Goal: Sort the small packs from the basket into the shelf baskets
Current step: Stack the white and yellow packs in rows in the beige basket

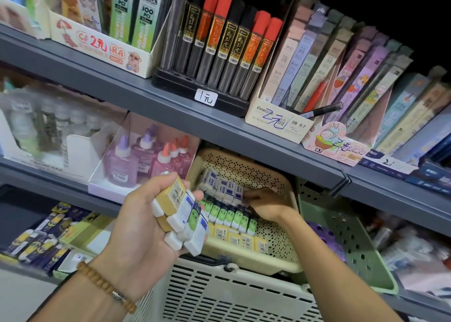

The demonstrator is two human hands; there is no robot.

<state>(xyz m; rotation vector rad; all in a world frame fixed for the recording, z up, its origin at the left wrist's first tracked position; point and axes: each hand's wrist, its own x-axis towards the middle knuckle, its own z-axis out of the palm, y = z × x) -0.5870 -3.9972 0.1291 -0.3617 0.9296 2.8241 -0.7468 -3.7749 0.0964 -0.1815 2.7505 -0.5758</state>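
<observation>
A mixed bunch of small packs (181,214) is gripped in the left hand (146,224), just in front of the cream shelf basket (275,238). The right hand (264,203) is reached inside by the blue-and-white row (223,186); its grip can't be made out. Probably best if 1 pack gets slotted upright, matched to its row, label facing out.

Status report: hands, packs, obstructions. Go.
Left hand grips mixed packs. Right hand inside cream shelf basket, at the blue-white row; grip unclear. Shelf edge close overhead; nothing blocking.
</observation>
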